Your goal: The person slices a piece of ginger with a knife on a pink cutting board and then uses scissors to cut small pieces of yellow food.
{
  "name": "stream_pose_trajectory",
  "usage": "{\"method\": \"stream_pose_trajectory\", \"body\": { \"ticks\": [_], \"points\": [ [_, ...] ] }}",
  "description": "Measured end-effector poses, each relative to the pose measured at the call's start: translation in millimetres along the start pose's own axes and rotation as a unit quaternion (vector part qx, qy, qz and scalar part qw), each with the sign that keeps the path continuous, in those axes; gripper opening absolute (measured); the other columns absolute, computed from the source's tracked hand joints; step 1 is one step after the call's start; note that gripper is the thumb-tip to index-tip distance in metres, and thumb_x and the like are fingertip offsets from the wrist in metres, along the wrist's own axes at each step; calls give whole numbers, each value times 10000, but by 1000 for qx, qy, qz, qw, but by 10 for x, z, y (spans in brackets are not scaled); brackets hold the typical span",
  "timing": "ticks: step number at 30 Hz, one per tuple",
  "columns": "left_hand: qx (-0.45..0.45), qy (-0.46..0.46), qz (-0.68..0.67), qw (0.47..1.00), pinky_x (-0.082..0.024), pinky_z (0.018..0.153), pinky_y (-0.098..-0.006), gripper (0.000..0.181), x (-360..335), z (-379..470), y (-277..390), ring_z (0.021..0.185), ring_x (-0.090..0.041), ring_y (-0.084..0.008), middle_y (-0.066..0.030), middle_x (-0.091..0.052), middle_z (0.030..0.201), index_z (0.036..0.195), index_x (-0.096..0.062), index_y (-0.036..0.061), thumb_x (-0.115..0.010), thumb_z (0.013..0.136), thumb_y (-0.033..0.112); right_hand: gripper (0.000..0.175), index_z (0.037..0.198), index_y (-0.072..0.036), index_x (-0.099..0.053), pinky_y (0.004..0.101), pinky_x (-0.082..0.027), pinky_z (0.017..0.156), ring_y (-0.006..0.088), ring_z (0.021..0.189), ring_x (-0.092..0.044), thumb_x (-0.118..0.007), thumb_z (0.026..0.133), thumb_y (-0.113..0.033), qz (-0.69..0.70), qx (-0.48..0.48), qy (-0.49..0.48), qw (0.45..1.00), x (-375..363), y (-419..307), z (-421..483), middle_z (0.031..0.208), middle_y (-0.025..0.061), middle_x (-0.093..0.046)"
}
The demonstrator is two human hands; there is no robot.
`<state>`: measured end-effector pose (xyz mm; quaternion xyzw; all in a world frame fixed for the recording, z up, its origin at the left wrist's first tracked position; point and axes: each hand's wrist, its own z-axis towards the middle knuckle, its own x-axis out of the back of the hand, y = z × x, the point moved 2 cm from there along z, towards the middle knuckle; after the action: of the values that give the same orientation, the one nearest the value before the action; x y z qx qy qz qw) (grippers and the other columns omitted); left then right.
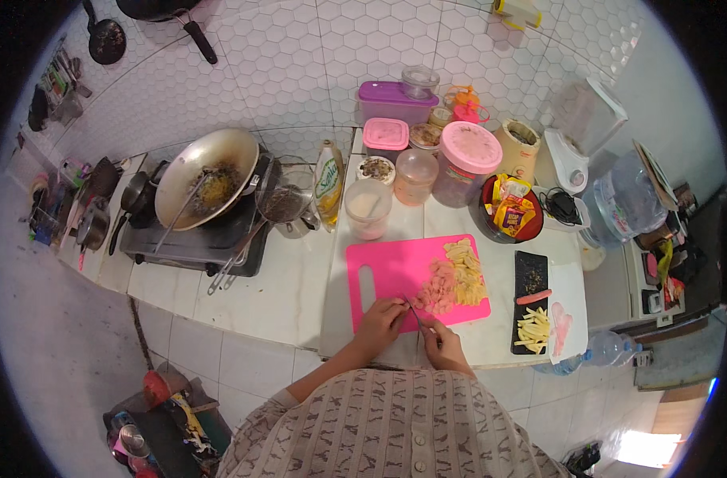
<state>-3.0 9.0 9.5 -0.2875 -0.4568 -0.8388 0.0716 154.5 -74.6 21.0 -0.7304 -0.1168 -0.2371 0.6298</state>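
A pink cutting board (387, 263) lies on the counter before me. My right hand (442, 345) holds a small knife (412, 310) by its handle, the blade pointing up and left over the board. Close to the blade, the bent fingers of my left hand (381, 325) rest at the board's lower edge; what lies under them is hidden. Sliced pink sausage (437, 287) is heaped right of the blade, beside a pile of cut yellow pieces (466, 272). Farther right, a black tray (522, 260) bears one whole sausage (534, 297) and pale yellow sticks (533, 328).
Left on the counter, a wok (232, 149) with a long utensil sits on a gas stove (190, 254). A strainer (284, 203), an oil bottle (327, 185) and lidded tubs (468, 152) stand behind the board. A dark bowl (540, 224) holds packets. An empty-looking wrapper (559, 328) lies by the tray.
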Motion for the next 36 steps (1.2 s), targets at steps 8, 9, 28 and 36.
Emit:
{"method": "stream_pose_trajectory", "body": {
  "ticks": [8, 9, 28, 36],
  "points": [
    [-6, -8, -13, 1000, -514, 795, -362, 194, 23, 41, 43, 930, -613, -292, -127, -629, 998, 995, -669, 30, -676, 803, 49, 204, 1105, -83, -602, 273, -439, 576, 102, 579, -497, -550, 935, -186, -34, -18, 11, 999, -43, 45, 42, 616, 78, -546],
    [-8, -7, -13, 1000, -514, 795, -362, 194, 26, 35, 38, 930, -613, -292, -127, -629, 998, 995, -669, 30, -676, 803, 49, 206, 1106, -87, -601, 267, -434, 567, 96, 570, -489, -553, 937, -193, -60, -33, 5, 998, -37, 38, 25, 611, 68, -535],
    [-2, -14, -30, 999, -505, 778, -381, 165, 34, -6, 7, 930, -609, -312, -148, -624, 1008, 973, -644, 3, -656, 811, 32, 193, 1129, -83, -622, 216, -321, 488, 31, 536, -377, -548, 964, -149, 145, 7, 20, 989, 22, 98, -389, 619, -52, -456],
    [-1, -3, -29, 1000, -510, 762, -378, 170, 43, 5, 22, 917, -614, -305, -144, -630, 1007, 968, -652, 8, -672, 801, 35, 242, 1165, -100, -615, 244, -457, 642, 96, 653, -520, -554, 961, -213, 125, -44, -9, 991, 61, 174, -372, 827, 63, -637]
  ]
}}
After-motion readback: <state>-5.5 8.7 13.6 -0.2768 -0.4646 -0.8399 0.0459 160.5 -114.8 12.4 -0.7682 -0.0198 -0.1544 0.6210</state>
